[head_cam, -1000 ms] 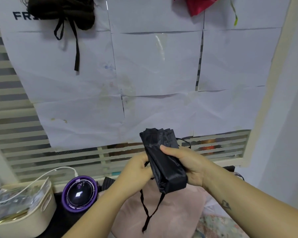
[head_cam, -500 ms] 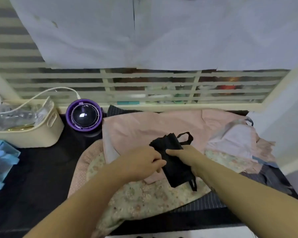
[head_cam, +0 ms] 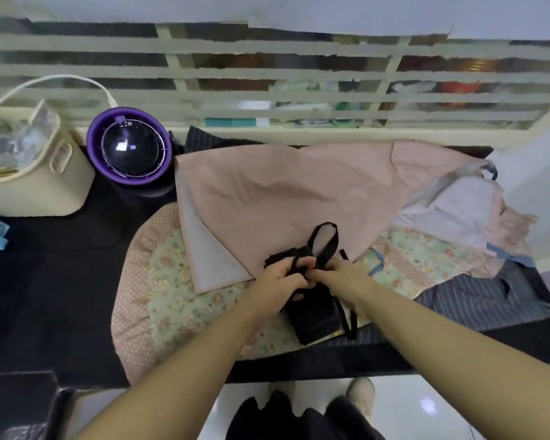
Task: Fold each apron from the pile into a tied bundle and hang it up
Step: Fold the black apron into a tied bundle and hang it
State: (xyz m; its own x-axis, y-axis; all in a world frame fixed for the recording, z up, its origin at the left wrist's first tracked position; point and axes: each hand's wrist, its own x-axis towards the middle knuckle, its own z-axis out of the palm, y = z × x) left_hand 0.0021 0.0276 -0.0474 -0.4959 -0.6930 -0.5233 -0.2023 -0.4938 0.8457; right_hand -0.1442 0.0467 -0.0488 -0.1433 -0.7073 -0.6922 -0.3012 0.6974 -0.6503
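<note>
From the head view, you are in the middle of the tying step. The black apron bundle (head_cam: pixel 315 315) lies folded on the pile, resting on the floral apron (head_cam: pixel 178 300) just below the edge of the pink apron (head_cam: pixel 283 201). Your left hand (head_cam: pixel 286 277) has its fingers curled tight round the strap (head_cam: pixel 326 239) at the bundle's upper end. Your right hand (head_cam: pixel 340 274) meets it there, fingers pinched on the same strap, and a loop stands up between the two hands. A loose tail of strap trails down the bundle's right side. Whether a knot has formed under your knuckles is hard to tell, since your fingers cover the crossing. By my reading the fold is done and the tie is not. The next move calls for passing the free end through that loop and drawing it snug while the left hand keeps the bundle from springing open, and only then lifting it off to hang. The striped apron (head_cam: pixel 477 300) and the pink and floral ones wait unfolded on the dark counter (head_cam: pixel 45 281), so most of the pile looks to be ahead of you.
</note>
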